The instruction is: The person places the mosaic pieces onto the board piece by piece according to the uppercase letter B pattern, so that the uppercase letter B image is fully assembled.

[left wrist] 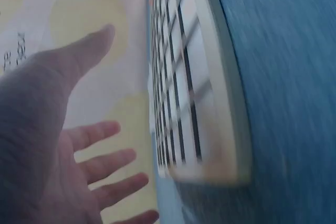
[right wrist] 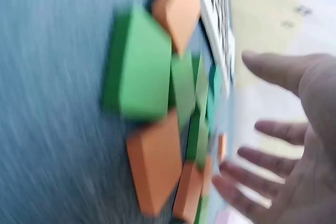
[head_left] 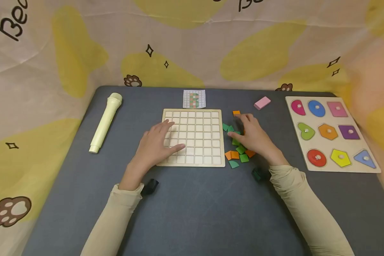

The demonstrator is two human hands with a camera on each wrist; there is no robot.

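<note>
A pale grid board (head_left: 198, 164) lies on the dark table. Over its left side hovers my left hand (head_left: 155, 144), fingers spread and holding nothing; in the left wrist view that hand (left wrist: 68, 129) is beside the board (left wrist: 226, 77). My right hand (head_left: 254, 137) is above a loose pile of green and orange blocks at the board's right, its fingers extended. The right wrist view has the right hand (right wrist: 289, 145) apart from a green block (right wrist: 142, 66) and an orange block (right wrist: 155, 163), with nothing visible in it.
Behind the board lies a small pattern card (head_left: 194, 99). A cream tube (head_left: 105, 122) is at the left, a pink block (head_left: 262, 103) at the back right. The shape puzzle board (head_left: 313, 138) occupies the right side. Dark objects sit near both wrists.
</note>
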